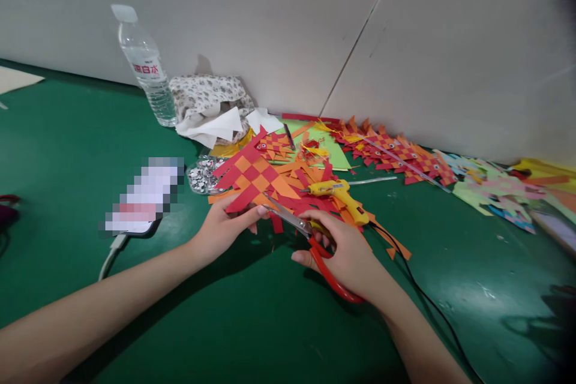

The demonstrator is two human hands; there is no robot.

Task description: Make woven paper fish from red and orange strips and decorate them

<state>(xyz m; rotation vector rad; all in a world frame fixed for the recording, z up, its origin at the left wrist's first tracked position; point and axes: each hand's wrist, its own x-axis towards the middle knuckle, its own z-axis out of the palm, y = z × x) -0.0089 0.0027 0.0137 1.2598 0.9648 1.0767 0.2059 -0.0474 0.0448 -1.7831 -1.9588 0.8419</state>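
The woven paper piece (260, 180) is a flat check of red and orange strips, with loose strip ends sticking out around it. It is tilted, its near edge pinched in the fingers of the left hand (225, 225). The scissors (302, 224) have silver blades and red handles, held in the right hand (351, 246). Their blades are slightly parted and point away and leftward, tips at the paper's near edge.
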